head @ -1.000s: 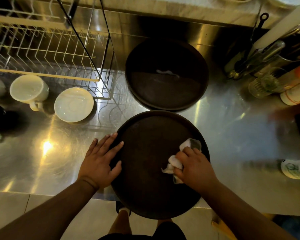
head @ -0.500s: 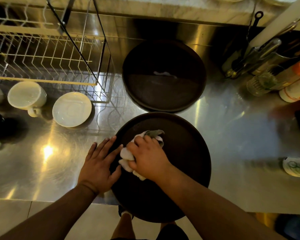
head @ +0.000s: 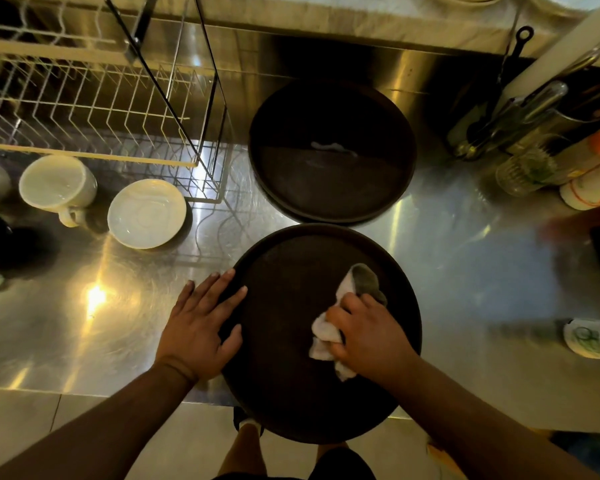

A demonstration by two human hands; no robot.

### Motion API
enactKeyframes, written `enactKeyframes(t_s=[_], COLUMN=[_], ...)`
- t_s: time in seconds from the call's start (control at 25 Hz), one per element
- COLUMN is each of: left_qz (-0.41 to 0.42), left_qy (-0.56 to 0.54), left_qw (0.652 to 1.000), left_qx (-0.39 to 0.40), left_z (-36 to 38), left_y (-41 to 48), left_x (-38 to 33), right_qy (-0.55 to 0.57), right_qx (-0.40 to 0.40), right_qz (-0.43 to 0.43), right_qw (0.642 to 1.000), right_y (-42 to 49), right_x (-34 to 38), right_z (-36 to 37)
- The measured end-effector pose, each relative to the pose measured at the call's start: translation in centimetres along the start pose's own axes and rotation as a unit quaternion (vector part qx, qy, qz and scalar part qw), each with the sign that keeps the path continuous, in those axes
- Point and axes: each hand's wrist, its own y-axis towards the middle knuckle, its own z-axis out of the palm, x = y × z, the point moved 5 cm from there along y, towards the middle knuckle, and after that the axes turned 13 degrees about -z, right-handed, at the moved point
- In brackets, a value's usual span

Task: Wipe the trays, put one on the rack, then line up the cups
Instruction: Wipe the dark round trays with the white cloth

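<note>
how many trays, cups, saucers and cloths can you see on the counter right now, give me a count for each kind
Round dark trays: 2, near tray, far tray
Cups: 4, white cup; 3 cut off at left edge
Saucer: 1
Cloth: 1
Total: 8

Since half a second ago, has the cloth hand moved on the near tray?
Yes. The right hand with the cloth slid right across the near tray, away from the left hand braced on its left rim.

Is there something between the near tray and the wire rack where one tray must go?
Nothing visible stands in the way. The counter between the near tray and the rack is bare; the saucer and cup sit in front of the rack, further left.
</note>
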Motion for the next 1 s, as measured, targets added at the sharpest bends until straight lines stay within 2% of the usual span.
enactKeyframes(t_s=[0.12, 0.24, 0.36, 0.48, 0.68, 1.0], left_qz=[0.004, 0.006, 0.009, 0.009, 0.003, -0.001], left_qy=[0.004, 0.011, 0.009, 0.000, 0.001, -0.002], left_qw=[1.000, 1.000, 1.000, 1.000, 1.000, 1.000], left_qx=[0.006, 0.008, 0.001, -0.009, -0.004, 0.001], left_z=[0.1, 0.2, 0.1, 0.0, -0.2, -0.3], left_y=[0.0, 0.0, 0.0, 0.1, 0.1, 0.0], left_x=[0.0, 0.1, 0.0, -0.1, -0.2, -0.2], right_qy=[0.019, 0.035, 0.019, 0.007, 0.028, 0.007], right_qx=[-0.025, -0.052, -0.044, -0.023, -0.011, -0.022], right_qz=[0.025, 0.003, -0.047, -0.050, -0.043, 0.020], right_qw=[0.999, 0.998, 0.998, 0.998, 0.999, 1.000], right_y=[-0.3, 2.4, 6.6, 7.9, 4.5, -3.1], right_x=[-0.1, 2.1, 5.3, 6.0, 3.0, -2.3], right_z=[-0.1, -0.6, -0.6, -0.2, -0.1, 0.0])
